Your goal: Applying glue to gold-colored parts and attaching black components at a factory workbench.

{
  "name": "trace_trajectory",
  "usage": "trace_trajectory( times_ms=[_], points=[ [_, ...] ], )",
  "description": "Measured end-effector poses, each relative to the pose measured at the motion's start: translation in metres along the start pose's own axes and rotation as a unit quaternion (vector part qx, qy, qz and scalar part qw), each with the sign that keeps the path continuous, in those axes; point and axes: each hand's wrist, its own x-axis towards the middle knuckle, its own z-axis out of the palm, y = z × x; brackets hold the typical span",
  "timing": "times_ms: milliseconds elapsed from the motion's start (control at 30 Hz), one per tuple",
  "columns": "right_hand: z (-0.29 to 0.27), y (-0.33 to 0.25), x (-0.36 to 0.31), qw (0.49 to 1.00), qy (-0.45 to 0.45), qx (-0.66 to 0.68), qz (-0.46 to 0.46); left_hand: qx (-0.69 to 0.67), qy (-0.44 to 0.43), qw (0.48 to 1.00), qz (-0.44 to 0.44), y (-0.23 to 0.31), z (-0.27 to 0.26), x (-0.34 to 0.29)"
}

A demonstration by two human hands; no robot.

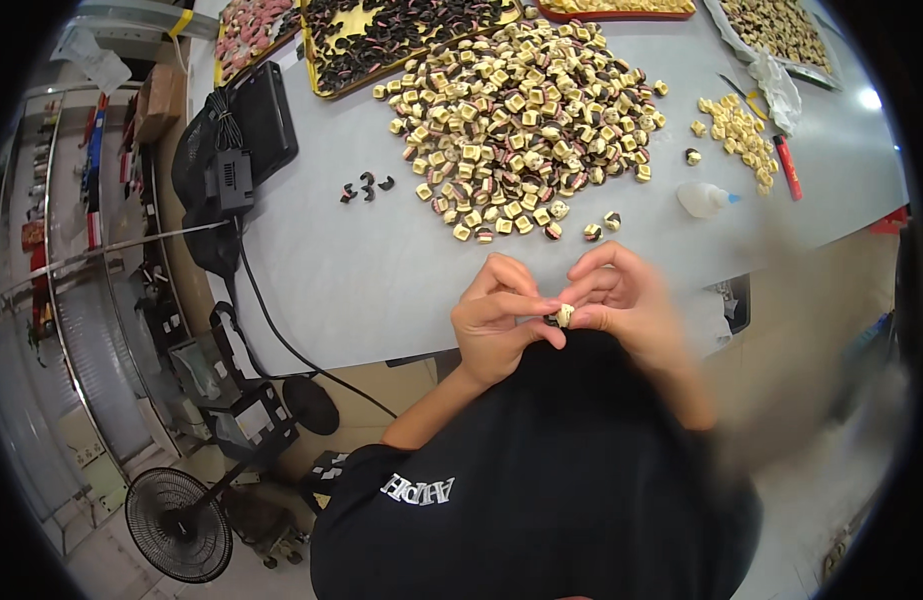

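Observation:
Just off the table's near edge, my two hands meet at a small cream-and-black piece [565,315]. Thumb and fingers of my left hand [494,318] pinch it from one side, and those of my right hand [621,305] close on the other. Its exact kind cannot be made out. Beyond my hands lies a wide heap of similar small blocky pieces [526,120], cream with dark and pink layers. Two or three loose ones, among them a rounded piece [592,232], lie at the heap's near edge.
Trays of black curved parts [366,50], pink parts [249,35] and cream parts [776,35] line the far side. A small cream pile [741,135], squeeze bottle [703,199] and red marker-like stick [787,168] lie right. A cable [281,325] crosses the left edge near a fan [179,525].

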Motion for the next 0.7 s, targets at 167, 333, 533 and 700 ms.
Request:
trace_trajectory(
  times_ms=[167, 333, 533, 700],
  points=[
    [-0.002, -0.006, 0.002, 1.000, -0.024, -0.010, 0.017, 0.064, -0.023, 0.997, 0.034, -0.001, -0.002, 0.001],
    [-0.002, -0.006, 0.000, 0.998, -0.021, 0.010, 0.064, 0.126, -0.034, 0.989, 0.064, 0.001, 0.000, 0.003],
    [-0.004, 0.002, -0.001, 0.993, -0.080, 0.055, 0.073, 0.199, -0.049, 0.972, 0.119, -0.002, 0.002, 0.001],
    [0.000, 0.009, 0.000, 0.989, -0.032, 0.139, 0.042, 0.145, 0.044, 0.985, 0.087, 0.000, 0.006, -0.007]
  ],
)
